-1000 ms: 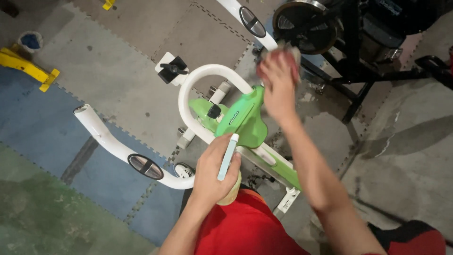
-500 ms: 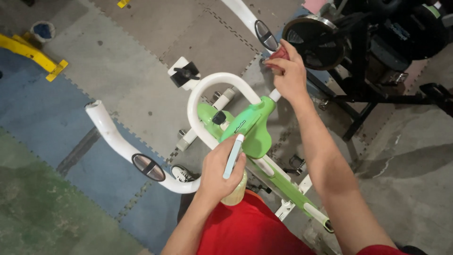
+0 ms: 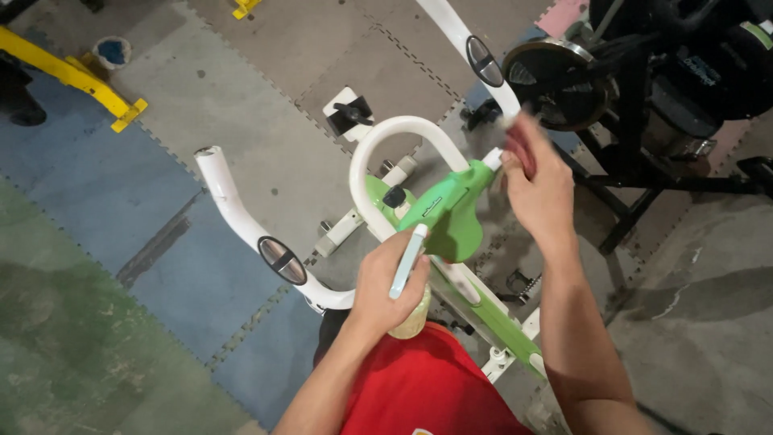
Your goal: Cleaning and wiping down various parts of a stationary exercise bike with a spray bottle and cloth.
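A pale spray bottle (image 3: 407,278) is held closed in the left hand (image 3: 386,286), low over the green-and-white exercise bike (image 3: 451,217). Just beyond, a reddish cloth (image 3: 515,149) is clutched in the right hand (image 3: 539,189), pressed at the white handlebar (image 3: 394,133) beside the green console. Grey and blue foam floor mats (image 3: 241,89) are spread underneath; black gym equipment (image 3: 644,72) stands farther off.

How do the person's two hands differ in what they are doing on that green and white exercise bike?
The left hand is closed around a pale spray bottle, held low near the body; the right hand reaches farther out, pressing a reddish cloth against the white handlebar. The left hand looks sharp, the right hand blurred. Both hover over the same green and white bike.
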